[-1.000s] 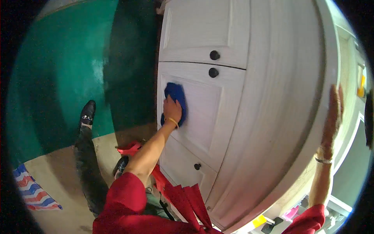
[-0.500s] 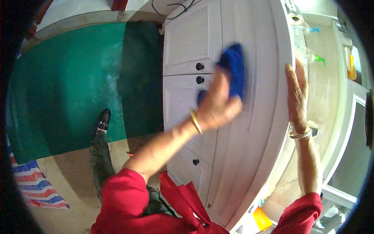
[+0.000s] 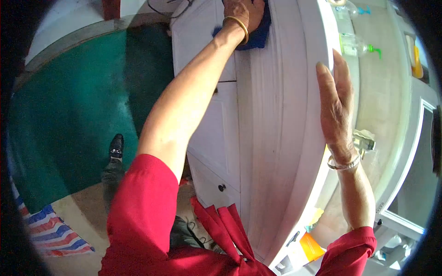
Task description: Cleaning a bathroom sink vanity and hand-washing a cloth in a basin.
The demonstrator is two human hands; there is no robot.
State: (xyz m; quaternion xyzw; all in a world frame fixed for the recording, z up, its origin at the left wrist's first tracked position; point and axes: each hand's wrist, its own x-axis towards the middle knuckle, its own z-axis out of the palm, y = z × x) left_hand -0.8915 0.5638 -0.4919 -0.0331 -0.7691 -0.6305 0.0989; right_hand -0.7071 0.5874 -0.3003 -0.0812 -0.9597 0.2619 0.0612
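At the top of the head view, my left hand [image 3: 244, 13], with a gold bangle at its wrist, presses a dark blue cloth [image 3: 257, 41] on the front of a white cabinet [image 3: 271, 138]. The cloth lies over the upper part of the door and the moulding beside it. The upper picture edge cuts off part of the hand and cloth. My right hand [image 3: 337, 108] rests along the cabinet's top edge, fingers stretched and thumb apart, holding nothing. A bracelet [image 3: 344, 162] circles its wrist.
Clear bottles, one with a green spray head [image 3: 374, 49], stand on the counter beyond my right hand. An orange packet [image 3: 312, 247] lies nearer me. Black knobs [image 3: 222, 187] stick out from the cabinet doors. Green matting [image 3: 69, 124] and a striped sheet [image 3: 57, 232] cover floor at left.
My left hand has swept the blue cloth away from me, up to the top of the picture. The right hand stays at the cabinet edge; the whole view has shifted slightly.
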